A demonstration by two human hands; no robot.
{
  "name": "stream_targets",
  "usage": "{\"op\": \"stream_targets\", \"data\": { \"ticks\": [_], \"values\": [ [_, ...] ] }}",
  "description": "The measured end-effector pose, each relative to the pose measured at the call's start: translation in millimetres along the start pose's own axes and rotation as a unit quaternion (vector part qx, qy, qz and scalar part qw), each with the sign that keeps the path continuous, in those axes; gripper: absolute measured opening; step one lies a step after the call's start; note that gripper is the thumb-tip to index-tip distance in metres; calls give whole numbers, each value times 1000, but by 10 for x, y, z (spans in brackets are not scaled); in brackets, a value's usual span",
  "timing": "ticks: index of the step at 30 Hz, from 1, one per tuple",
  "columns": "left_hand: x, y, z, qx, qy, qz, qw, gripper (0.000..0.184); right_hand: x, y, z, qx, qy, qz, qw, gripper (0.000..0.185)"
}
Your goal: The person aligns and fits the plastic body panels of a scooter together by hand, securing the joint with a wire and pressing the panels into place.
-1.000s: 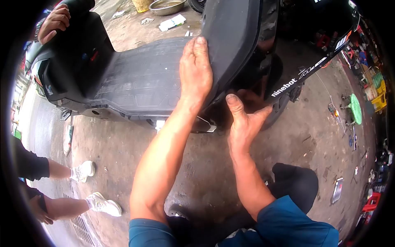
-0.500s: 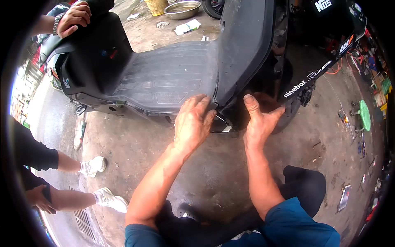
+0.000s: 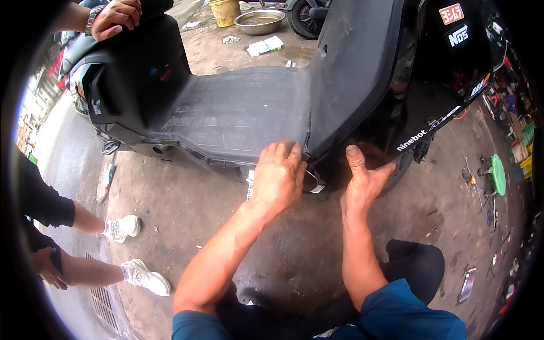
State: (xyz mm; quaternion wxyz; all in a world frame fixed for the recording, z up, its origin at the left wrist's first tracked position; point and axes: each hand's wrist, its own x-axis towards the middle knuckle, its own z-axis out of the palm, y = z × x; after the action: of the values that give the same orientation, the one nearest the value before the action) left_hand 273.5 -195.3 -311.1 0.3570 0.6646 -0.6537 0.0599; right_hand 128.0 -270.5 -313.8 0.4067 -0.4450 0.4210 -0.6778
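A black electric scooter stands across the upper view, its ridged footboard (image 3: 226, 113) joined to the grey front leg shield (image 3: 345, 73). My left hand (image 3: 277, 177) has its fingers bent over the footboard's near edge, beside the seam where it meets the leg shield. Just right of that hand, a light-edged end of the lower side trim (image 3: 315, 182) shows. My right hand (image 3: 362, 184) is at the glossy black front fairing (image 3: 371, 147), thumb pointing up and apart from the fingers. Some of its fingers are hidden from view.
Another person's hand (image 3: 116, 20) rests on the scooter seat; that person's white shoes (image 3: 146, 277) are at left. A metal basin (image 3: 259, 22) and yellow bucket (image 3: 224, 12) stand behind. A green stool (image 3: 497, 174) and scattered tools lie at right.
The view has shifted, so the scooter sits slightly lower and further right. My left hand's fingers are closer together at the footboard edge. My right hand keeps much the same pose.
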Motion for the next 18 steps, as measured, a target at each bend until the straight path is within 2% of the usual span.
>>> {"op": "stream_targets", "data": {
  "ticks": [3, 6, 7, 8, 10, 12, 14, 15, 17, 18],
  "values": [
    [51, -51, -136, -45, -51, -30, 997, 31, 10, -69, 7, 32, -31, -19, 999, 116],
    [182, -185, -288, -122, -109, -47, 985, 30, 8, -51, 22, 13, -15, -52, 998, 114],
    [244, -215, -386, -202, -143, -104, 963, 29, 27, -62, 43, 23, -28, -57, 998, 113],
    [298, -234, -436, -312, -133, -205, 918, 32, 24, -83, 48, 33, -37, -59, 997, 113],
    [464, -286, -436, -321, 29, -229, 919, 41, -16, -52, 14, 31, -41, -42, 998, 107],
    [722, -442, -460, -421, 121, -256, 862, 57, 34, 67, -34, 15, -30, -16, 999, 96],
    [933, -533, -536, -588, 203, -260, 738, 69, 51, 121, -53, -4, -26, -28, 999, 90],
    [1005, -606, -499, -631, 236, -247, 696, 81, 43, 127, -61, -2, -24, -33, 999, 89],
    [926, -352, -290, -656, 200, -254, 682, 87, -2, 85, -29, 14, -25, -45, 999, 87],
    [918, -129, -174, -667, 190, -249, 677, 90, 20, 71, 31, 23, -31, -51, 998, 92]
  ]
}}
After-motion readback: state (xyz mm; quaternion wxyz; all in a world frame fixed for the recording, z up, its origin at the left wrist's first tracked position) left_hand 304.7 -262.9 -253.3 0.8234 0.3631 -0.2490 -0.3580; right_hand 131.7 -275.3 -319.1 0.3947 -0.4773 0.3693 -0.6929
